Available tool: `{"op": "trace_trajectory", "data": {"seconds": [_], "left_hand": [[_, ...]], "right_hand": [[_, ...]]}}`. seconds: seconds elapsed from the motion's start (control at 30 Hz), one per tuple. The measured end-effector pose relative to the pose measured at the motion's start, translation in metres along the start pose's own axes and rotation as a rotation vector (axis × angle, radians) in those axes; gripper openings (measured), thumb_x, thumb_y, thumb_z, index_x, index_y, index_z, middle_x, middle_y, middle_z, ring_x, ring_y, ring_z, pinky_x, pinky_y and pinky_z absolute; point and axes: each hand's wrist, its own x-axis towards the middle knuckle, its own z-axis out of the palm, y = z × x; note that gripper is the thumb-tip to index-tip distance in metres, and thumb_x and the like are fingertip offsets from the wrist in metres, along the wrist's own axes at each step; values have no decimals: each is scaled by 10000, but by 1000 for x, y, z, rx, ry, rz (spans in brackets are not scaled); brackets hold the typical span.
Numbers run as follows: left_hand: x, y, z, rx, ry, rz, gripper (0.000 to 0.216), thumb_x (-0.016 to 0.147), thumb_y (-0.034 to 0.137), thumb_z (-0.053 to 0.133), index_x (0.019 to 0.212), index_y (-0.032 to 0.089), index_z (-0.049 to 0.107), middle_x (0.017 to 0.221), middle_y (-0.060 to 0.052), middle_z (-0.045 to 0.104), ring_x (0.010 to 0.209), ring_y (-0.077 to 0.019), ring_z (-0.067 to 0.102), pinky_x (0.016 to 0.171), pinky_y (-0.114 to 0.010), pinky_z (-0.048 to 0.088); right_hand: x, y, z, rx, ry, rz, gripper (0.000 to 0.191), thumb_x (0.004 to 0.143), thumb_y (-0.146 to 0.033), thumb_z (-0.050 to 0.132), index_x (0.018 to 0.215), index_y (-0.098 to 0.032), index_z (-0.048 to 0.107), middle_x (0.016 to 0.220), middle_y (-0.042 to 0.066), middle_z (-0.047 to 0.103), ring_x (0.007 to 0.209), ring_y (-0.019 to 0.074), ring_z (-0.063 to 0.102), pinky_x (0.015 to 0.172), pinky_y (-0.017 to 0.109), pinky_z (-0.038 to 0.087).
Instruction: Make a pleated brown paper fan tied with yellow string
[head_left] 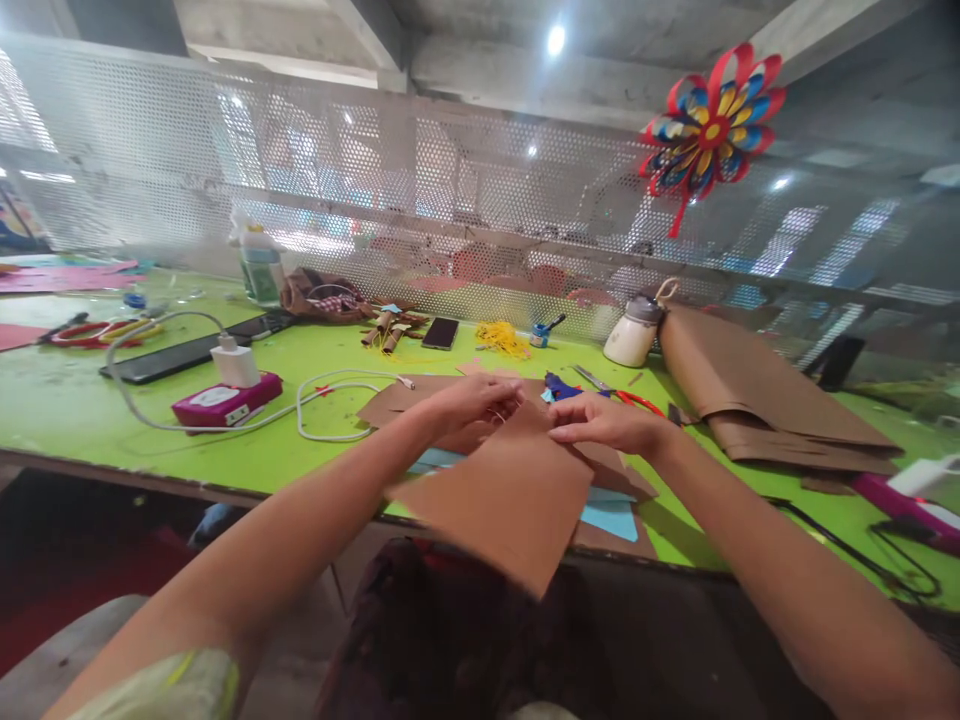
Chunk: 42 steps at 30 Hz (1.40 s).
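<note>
A sheet of brown kraft paper [514, 490] hangs at the table's front edge, its lower corner tilted toward me. My left hand [472, 405] is closed at the paper's upper left edge; its fingertips are partly hidden. On the upper right side, my right hand [607, 422] pinches the same sheet between thumb and fingers. Under the sheet lie light blue paper pieces [611, 515] and more brown paper [405, 398]. Just beyond my right hand are scissors with orange handles [637, 402] and a dark blue item [562, 388].
On the green table [247, 460] stand a purple power strip [225, 402] with a white charger and cable, a phone [440, 333], yellow string [502, 338] and a white bottle [632, 332]. Folded brown paper [765, 380] lies right. Behind rises a perforated metal screen [450, 180] with a paper flower [712, 130].
</note>
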Motion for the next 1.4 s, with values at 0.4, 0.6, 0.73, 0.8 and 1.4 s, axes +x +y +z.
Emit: {"op": "trace_trajectory", "data": {"seconds": [0.4,0.6,0.73,0.8,1.4], "left_hand": [[16,-26,9,661,-10,181,235,770,296,539,811,138,708,706,-13,635,634,-109,509,567,-207,325],[17,-24,8,797,-24,208,237,768,274,519,834,132,697,715,-23,634,619,-109,509,559,-205,322],[17,-24,6,806,2,187,245,760,263,512,839,120,693,713,-23,630,621,-110,504,559,-204,328],[17,-25,4,794,18,165,236,751,263,523,834,119,690,724,-22,633,638,-113,510,571,-203,337],[28,-34,6,752,-42,212,153,731,218,559,753,127,681,696,-11,613,637,-106,498,591,-199,336]], "right_hand": [[23,24,12,-572,169,56,180,791,-251,535,852,-138,661,789,48,653,693,146,548,610,243,382],[26,29,28,-689,381,-21,143,816,-231,541,808,-138,649,764,48,607,686,137,513,614,246,357],[28,35,24,-655,372,-46,119,802,-214,563,825,-141,654,769,41,593,688,132,507,620,242,363],[28,40,20,-617,345,-42,117,794,-209,569,824,-142,660,773,41,603,705,138,518,641,248,375],[32,37,19,-717,266,-133,166,835,-208,531,794,-125,670,764,52,619,687,125,517,652,230,375]]}}
